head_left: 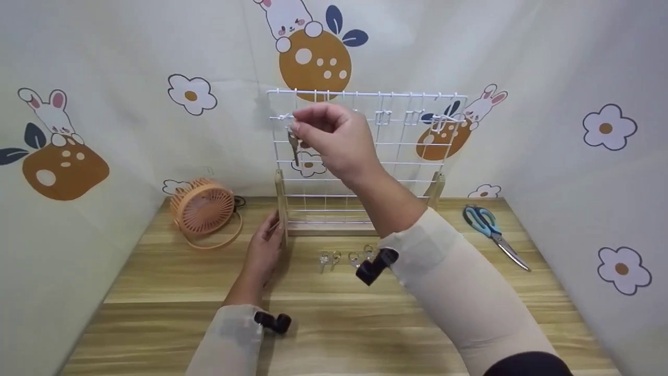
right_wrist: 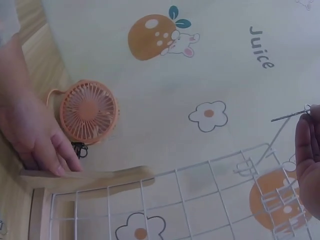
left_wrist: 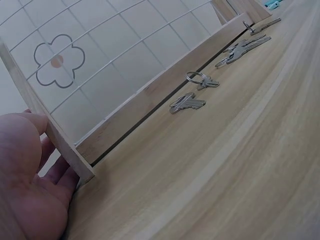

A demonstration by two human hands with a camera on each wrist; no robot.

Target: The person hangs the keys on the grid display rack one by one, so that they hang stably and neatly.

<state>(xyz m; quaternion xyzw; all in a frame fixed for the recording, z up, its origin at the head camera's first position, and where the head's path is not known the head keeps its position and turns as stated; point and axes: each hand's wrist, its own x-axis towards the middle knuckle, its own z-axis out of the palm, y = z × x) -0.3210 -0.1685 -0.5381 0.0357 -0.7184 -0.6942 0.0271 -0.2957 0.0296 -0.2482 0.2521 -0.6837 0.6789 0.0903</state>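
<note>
My right hand (head_left: 339, 138) pinches a key (head_left: 294, 149) by its ring between thumb and forefinger. The key hangs down at the upper left of a white wire grid rack (head_left: 365, 94), near the leftmost hook (head_left: 284, 117). In the right wrist view the key (right_wrist: 286, 117) is close to the hook's outer end; whether the ring touches it I cannot tell. Lower down, my left hand (head_left: 265, 250) grips the rack's left wooden leg (head_left: 282, 203), thumb on one side and fingers behind. More hooks (head_left: 383, 117) sit along the grid's upper part.
Several ringed keys (left_wrist: 187, 103) lie on the wooden table (head_left: 334, 324) before the rack's wooden base bar (left_wrist: 145, 97). An orange fan (head_left: 207, 209) stands at the left. Blue-handled scissors (head_left: 488, 227) lie at the right. Patterned cloth (head_left: 229, 47) encloses the back and sides.
</note>
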